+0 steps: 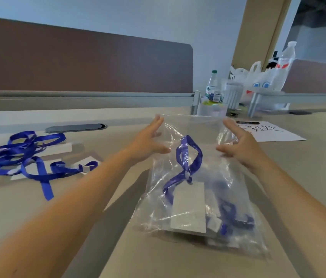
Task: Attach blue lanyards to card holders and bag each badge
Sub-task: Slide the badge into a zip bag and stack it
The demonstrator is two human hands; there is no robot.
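A clear plastic bag (196, 197) lies on the table in front of me. Inside it shows a white card holder (189, 209) with a blue lanyard (188, 157) looped above it, and more badges sit to its right. My left hand (148, 141) is at the bag's upper left edge with fingers spread and straight. At the upper right edge is my right hand (240, 143), also with fingers extended against the plastic. Whether either hand pinches the bag's mouth is unclear. A tangle of loose blue lanyards (23, 155) with card holders lies at the left.
A brown partition (82, 63) runs along the back of the desk, with a cable slot (76, 128) before it. At the back right stand water bottles (211, 85), white plastic bags (262, 79), and a sheet of paper (268, 131) with a pen.
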